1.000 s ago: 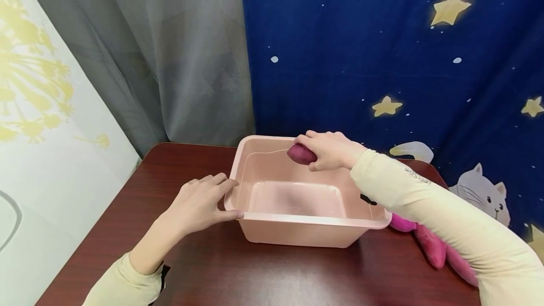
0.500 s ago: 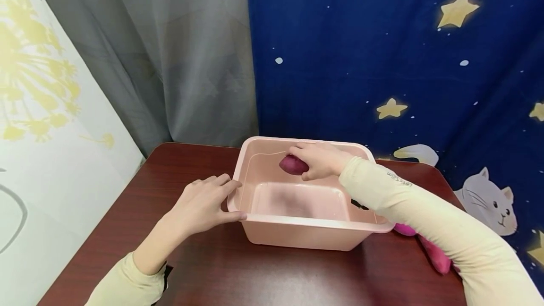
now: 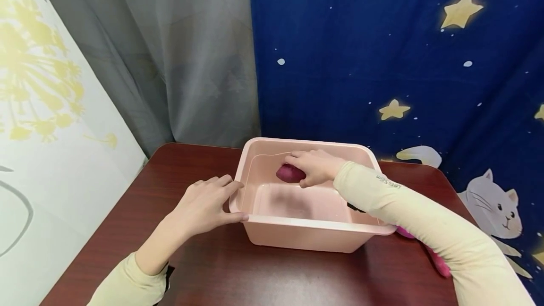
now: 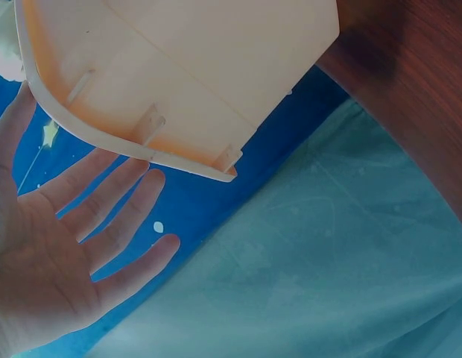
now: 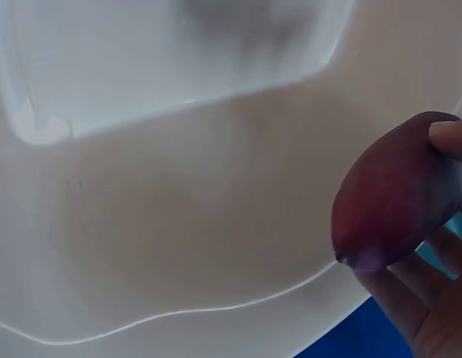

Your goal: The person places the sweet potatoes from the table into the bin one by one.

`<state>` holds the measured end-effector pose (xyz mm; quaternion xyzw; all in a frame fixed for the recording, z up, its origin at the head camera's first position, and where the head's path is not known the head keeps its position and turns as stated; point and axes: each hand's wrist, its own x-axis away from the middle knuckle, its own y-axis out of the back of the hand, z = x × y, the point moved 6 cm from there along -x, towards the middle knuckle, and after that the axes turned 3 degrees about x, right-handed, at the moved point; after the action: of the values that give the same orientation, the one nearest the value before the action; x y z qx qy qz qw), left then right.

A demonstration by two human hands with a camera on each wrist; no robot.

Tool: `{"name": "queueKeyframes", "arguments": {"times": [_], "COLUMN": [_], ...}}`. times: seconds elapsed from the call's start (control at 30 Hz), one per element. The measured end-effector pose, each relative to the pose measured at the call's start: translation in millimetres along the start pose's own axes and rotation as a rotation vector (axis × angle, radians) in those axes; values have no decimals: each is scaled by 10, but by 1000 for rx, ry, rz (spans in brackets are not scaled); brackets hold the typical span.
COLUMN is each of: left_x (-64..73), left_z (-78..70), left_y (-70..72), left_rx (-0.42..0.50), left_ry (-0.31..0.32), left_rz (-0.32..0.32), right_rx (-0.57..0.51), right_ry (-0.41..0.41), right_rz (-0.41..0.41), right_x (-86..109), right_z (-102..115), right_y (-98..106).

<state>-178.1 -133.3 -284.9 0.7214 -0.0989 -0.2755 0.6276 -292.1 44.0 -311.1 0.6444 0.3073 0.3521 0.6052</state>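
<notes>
A pale pink plastic basin [image 3: 320, 242] stands on the table. My right hand [image 3: 318, 168] grips a purple sweet potato [image 3: 290, 174] inside the basin's opening, above its floor. In the right wrist view the sweet potato [image 5: 395, 194] is smooth, dark red-purple and tapers to a small tip, with the thumb on one side and fingers under the other. At the basin's left rim is my left hand [image 3: 208, 204], thumb along the front left corner. The left wrist view shows that hand [image 4: 74, 231] with fairly straight, spread fingers, some fingertips right at the rim [image 4: 89, 134].
Right of the basin, partly behind the right sleeve [image 3: 408, 216], lie a magenta object [image 3: 404, 233] and a pinkish-red elongated one [image 3: 439, 263]. The dark red-brown table [image 3: 272, 277] ends just behind the basin. Grey [image 3: 204, 60] and starry blue curtains [image 3: 340, 37] hang behind it.
My right hand has moved left and down with the sweet potato, lower into the basin. The left hand stays at the rim. The head view has shifted slightly.
</notes>
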Motion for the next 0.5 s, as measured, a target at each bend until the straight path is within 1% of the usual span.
{"name": "queueKeyframes", "arguments": {"times": [0.23,0.37,0.5], "left_x": [4,3,-3], "left_z": [-6,-8,-10], "left_y": [-2,-3,-2], "left_rx": [-2,-3,-7], "left_ry": [0,2,1], "left_rz": [0,1,2], "right_rx": [34,60,59], "right_ry": [42,56,85], "right_rz": [23,32,46], "right_x": [-72,-122,-143], "right_z": [52,65,77], "right_y": [-109,-209,-328]}}
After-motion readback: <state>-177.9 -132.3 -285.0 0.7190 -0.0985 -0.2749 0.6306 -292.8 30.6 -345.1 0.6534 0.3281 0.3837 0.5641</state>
